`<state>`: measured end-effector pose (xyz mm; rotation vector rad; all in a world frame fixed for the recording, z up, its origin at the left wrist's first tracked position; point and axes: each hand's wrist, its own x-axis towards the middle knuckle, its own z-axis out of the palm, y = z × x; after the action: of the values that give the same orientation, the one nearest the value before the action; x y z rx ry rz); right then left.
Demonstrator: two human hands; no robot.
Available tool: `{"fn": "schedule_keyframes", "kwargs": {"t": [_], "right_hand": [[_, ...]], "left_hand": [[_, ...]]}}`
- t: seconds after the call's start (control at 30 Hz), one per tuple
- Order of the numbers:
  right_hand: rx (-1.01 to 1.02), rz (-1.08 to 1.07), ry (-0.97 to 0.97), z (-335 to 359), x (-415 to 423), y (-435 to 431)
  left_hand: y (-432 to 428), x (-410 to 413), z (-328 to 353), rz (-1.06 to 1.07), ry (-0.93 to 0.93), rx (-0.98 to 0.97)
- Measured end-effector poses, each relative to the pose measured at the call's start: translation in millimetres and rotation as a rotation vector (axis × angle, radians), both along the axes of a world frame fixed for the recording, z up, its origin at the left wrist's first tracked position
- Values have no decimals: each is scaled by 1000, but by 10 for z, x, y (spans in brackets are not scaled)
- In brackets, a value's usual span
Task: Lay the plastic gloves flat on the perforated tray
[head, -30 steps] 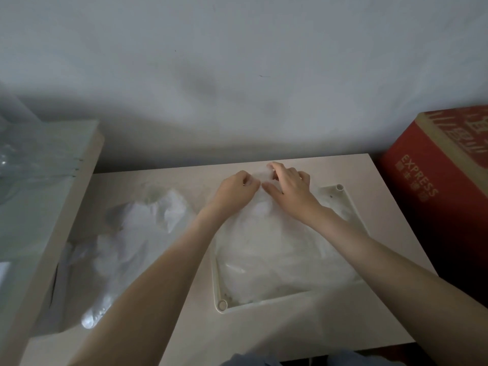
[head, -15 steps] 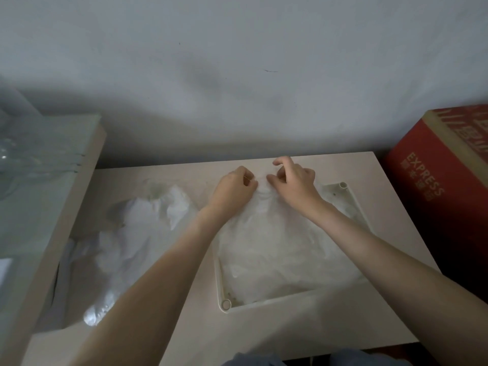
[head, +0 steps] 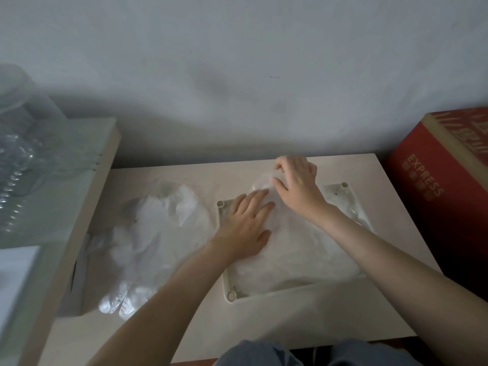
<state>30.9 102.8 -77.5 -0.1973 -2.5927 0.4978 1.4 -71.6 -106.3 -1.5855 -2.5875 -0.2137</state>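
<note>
A white perforated tray (head: 346, 194) lies on the beige table, right of centre. Thin clear plastic gloves (head: 298, 249) are spread over it and hide most of its floor. My left hand (head: 244, 224) presses flat on the gloves near the tray's far-left corner, fingers straight. My right hand (head: 298, 186) is just beyond it at the tray's far edge, with thumb and fingers pinching the fingertip end of a glove (head: 261, 184). A loose heap of more plastic gloves (head: 148, 233) lies on the table to the left.
A red cardboard box (head: 446, 180) marked EXPRESS stands right of the table. On the left a raised glass-topped surface (head: 52, 202) carries a clear plastic bottle (head: 15, 143). A grey wall runs behind the table. My knees show at the bottom edge.
My left hand let go of the glove's far end, slid toward me and flattened on the gloves. My right hand stayed at the far edge, still pinching the glove.
</note>
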Motion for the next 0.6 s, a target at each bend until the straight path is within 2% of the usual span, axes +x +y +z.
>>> {"fn": "schedule_keyframes", "kwargs": {"t": [0.1, 0.23, 0.43, 0.6], "right_hand": [[127, 93, -8, -86, 20, 18], [137, 122, -42, -211, 49, 27], [33, 105, -264, -199, 59, 15], [-84, 86, -308, -181, 40, 2]], "left_hand": [[15, 9, -13, -11, -37, -130], [26, 38, -13, -34, -58, -186], [-6, 13, -78, -38, -8, -142], [6, -34, -102, -72, 58, -10]]}}
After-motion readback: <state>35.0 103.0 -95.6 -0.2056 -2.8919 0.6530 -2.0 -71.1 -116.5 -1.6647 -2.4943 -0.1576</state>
